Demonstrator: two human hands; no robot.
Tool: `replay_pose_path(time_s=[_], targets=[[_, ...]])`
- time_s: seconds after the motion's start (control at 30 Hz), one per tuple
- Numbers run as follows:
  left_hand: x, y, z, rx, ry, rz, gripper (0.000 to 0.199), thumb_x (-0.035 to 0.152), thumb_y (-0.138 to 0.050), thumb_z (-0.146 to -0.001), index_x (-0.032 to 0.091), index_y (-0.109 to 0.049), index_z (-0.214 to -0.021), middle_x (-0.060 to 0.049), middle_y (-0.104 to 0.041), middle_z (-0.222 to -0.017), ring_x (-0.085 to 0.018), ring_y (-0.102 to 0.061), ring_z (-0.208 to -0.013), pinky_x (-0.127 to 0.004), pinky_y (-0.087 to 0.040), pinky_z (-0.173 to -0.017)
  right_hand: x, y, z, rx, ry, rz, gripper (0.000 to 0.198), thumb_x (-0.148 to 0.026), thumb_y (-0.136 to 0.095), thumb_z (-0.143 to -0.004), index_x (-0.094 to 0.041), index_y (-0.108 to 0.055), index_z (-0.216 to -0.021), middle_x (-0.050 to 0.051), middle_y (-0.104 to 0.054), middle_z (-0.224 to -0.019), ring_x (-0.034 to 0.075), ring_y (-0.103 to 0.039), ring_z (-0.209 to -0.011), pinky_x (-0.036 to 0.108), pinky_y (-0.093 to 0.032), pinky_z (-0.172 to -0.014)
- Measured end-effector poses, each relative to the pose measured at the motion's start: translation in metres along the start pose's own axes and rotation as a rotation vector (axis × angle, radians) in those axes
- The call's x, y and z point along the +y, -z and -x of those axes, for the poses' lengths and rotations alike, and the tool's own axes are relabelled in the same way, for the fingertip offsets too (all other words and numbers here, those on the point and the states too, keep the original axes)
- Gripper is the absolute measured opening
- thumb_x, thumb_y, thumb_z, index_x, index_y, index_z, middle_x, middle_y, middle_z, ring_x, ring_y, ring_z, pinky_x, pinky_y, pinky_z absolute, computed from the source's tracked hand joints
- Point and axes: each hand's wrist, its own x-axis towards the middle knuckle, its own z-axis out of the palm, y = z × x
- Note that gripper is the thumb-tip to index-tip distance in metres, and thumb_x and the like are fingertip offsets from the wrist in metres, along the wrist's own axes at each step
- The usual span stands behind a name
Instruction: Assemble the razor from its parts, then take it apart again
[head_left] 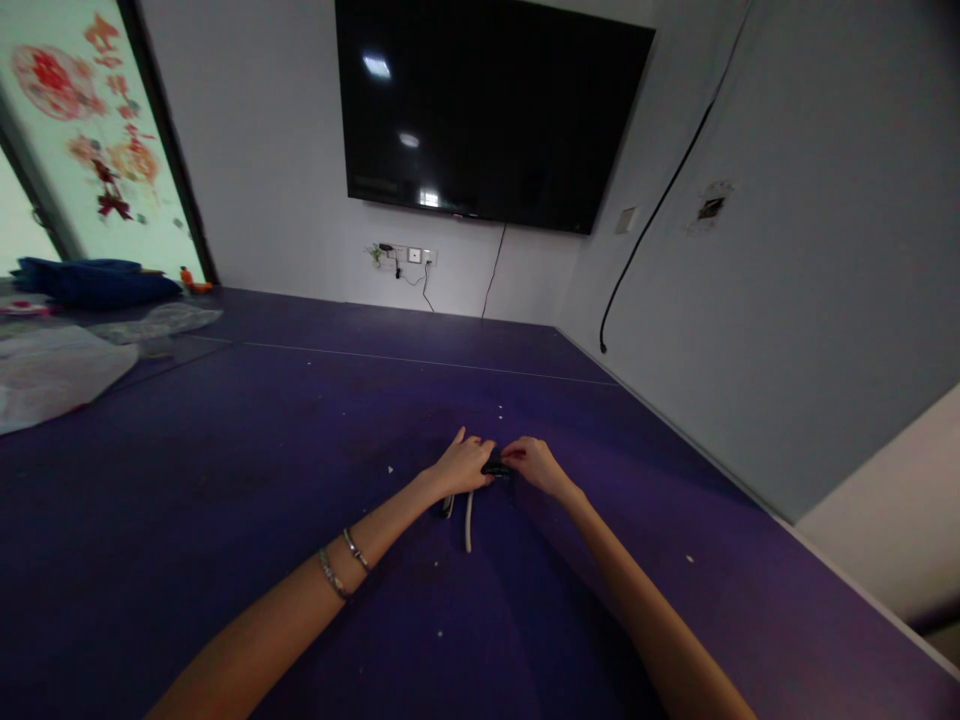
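Observation:
My left hand is closed around one end of a small, dark, narrow object just above the purple surface. At its other end, my right hand has thumb and fingertips pinched together, touching it. What kind of object it is, I cannot make out. Below my left hand lies a short pale strip, slightly curved. Close to the wrist, partly covered by it, is a small black-and-light thing. Two bracelets circle my left forearm.
The purple surface spreads to the walls, with pale scraps scattered on it. Clear plastic sheeting and a dark blue cloth bundle lie at left. A black cable hangs along the right wall. A television is mounted ahead.

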Motion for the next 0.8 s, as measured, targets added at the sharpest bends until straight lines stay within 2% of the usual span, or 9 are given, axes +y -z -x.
replay_pose_path(time_s=[0.13, 0.23, 0.4, 0.5, 0.6, 0.7, 0.8], targets=[[0.001, 0.002, 0.0, 0.014, -0.006, 0.005, 0.046, 0.034, -0.058, -0.075, 0.014, -0.047, -0.115, -0.012, -0.06, -0.108, -0.027, -0.048, -0.112, -0.05, -0.021, -0.103, 0.008, 0.003, 0.002, 0.072, -0.036, 0.071, 0.021, -0.02, -0.053, -0.076, -0.018, -0.071, -0.088, 0.007, -0.067, -0.085, 0.018, -0.061, -0.079, 0.028, -0.045, -0.075], [0.002, 0.012, 0.0, 0.061, 0.02, 0.002, 0.047, 0.035, -0.057, -0.076, 0.014, -0.047, -0.117, -0.012, -0.059, -0.111, -0.027, -0.048, -0.111, -0.048, -0.027, -0.101, 0.018, 0.001, 0.006, 0.144, -0.057, 0.206, 0.025, -0.02, -0.049, -0.08, -0.017, -0.068, -0.097, 0.011, -0.065, -0.097, 0.021, -0.058, -0.094, 0.031, -0.042, -0.085], [0.004, 0.049, 0.003, 0.181, 0.13, -0.023, 0.022, 0.028, -0.054, -0.078, 0.016, -0.057, -0.096, -0.009, -0.061, -0.099, -0.023, -0.053, -0.1, -0.034, -0.043, -0.085, 0.027, -0.011, 0.016, 0.167, -0.103, 0.352, 0.032, -0.024, -0.044, -0.085, -0.018, -0.063, -0.11, 0.014, -0.059, -0.116, 0.026, -0.051, -0.108, 0.037, -0.039, -0.089], [0.004, 0.069, 0.008, 0.12, 0.226, -0.011, 0.017, 0.028, -0.052, -0.079, 0.018, -0.059, -0.09, -0.007, -0.063, -0.093, -0.021, -0.058, -0.089, -0.03, -0.046, -0.073, 0.027, -0.014, 0.02, 0.168, -0.108, 0.346, 0.033, -0.024, -0.041, -0.086, -0.019, -0.063, -0.111, 0.014, -0.059, -0.116, 0.026, -0.05, -0.111, 0.04, -0.038, -0.091], [0.002, 0.081, 0.015, 0.034, 0.295, -0.022, 0.02, 0.032, -0.052, -0.078, 0.018, -0.062, -0.087, -0.007, -0.065, -0.089, -0.02, -0.061, -0.082, -0.028, -0.046, -0.069, 0.027, -0.013, 0.02, 0.201, -0.08, 0.284, 0.032, -0.021, -0.043, -0.084, -0.021, -0.065, -0.107, 0.012, -0.06, -0.114, 0.024, -0.051, -0.11, 0.039, -0.038, -0.091], [0.001, 0.087, 0.021, -0.048, 0.348, -0.042, 0.02, 0.033, -0.053, -0.076, 0.017, -0.065, -0.082, -0.008, -0.067, -0.089, -0.021, -0.063, -0.081, -0.029, -0.046, -0.069, 0.027, -0.009, 0.018, 0.246, 0.02, 0.171, 0.029, -0.019, -0.045, -0.081, -0.021, -0.068, -0.099, 0.008, -0.063, -0.109, 0.02, -0.053, -0.105, 0.036, -0.038, -0.093], [0.0, 0.088, 0.026, -0.181, 0.393, -0.05, 0.021, 0.034, -0.057, -0.071, 0.017, -0.067, -0.078, -0.01, -0.068, -0.085, -0.022, -0.063, -0.079, -0.031, -0.047, -0.067, 0.023, -0.004, 0.017, 0.224, 0.118, 0.078, 0.026, -0.019, -0.048, -0.079, -0.022, -0.07, -0.093, 0.007, -0.063, -0.106, 0.019, -0.054, -0.103, 0.035, -0.038, -0.094]])
